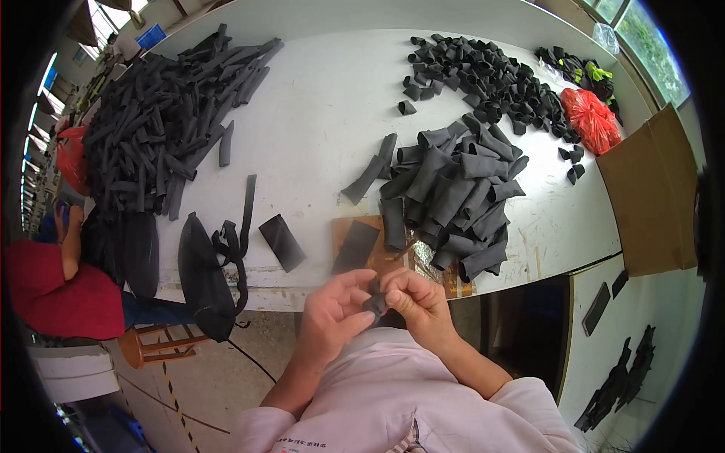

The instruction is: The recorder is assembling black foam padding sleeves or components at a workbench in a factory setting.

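Close to my body, just off the table's front edge, both hands meet around a small black fabric piece (pixel 375 304). My left hand (pixel 332 308) pinches it from the left, its thumb along the lower side. My right hand (pixel 420 305) grips the other side between thumb and fingers. Part of the piece is covered by the fingers. Just beyond them, a flat dark rectangle (pixel 356 247) lies on a brown cardboard sheet (pixel 343 229). A heap of black fabric tubes (pixel 461 177) rises to the right, partly over that cardboard.
Small black rings (pixel 491 79) are heaped far right, near a red plastic bag (pixel 590 121) and a cardboard box (pixel 649 196). Long black strips (pixel 158 121) pile up far left. Another dark rectangle (pixel 282 241) and a black pouch (pixel 204 279) lie left. A person in red (pixel 64 291) sits beyond.
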Demonstrator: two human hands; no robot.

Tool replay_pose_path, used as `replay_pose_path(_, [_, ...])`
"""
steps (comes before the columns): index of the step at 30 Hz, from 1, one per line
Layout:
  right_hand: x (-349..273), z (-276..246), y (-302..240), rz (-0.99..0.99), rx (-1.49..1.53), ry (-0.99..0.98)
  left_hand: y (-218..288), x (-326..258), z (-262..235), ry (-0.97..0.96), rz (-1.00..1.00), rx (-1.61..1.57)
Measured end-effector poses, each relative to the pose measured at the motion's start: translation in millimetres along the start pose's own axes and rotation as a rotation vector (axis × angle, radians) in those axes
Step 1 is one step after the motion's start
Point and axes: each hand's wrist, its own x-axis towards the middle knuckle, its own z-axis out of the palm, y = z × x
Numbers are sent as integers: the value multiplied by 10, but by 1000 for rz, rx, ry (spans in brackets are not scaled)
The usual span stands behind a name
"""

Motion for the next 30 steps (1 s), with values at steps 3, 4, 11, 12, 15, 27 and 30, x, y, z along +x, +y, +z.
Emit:
replay_pose_path(3, [3,37,-61,-344,-407,69,-139,-15,204,147,130,43])
replay_pose_path(4, [22,36,-80,-621,-649,78,-223,20,229,226,340,231])
replay_pose_path(11, [30,37,-144,-642,-740,85,-261,80,298,354,467,232])
replay_pose_path(12, [19,43,-158,-550,-750,131,-240,86,279,350,471,233])
replay_pose_path(15, [13,-11,-201,-277,-502,110,-81,129,262,250,243,-104])
replay_pose_path(27, [392,-246,-762,138,61,33,396,539,424,-438,-100,-790])
replay_pose_path(30, [476,-533,-244,405,178,37,-63,817,132,-202,-228,-899])
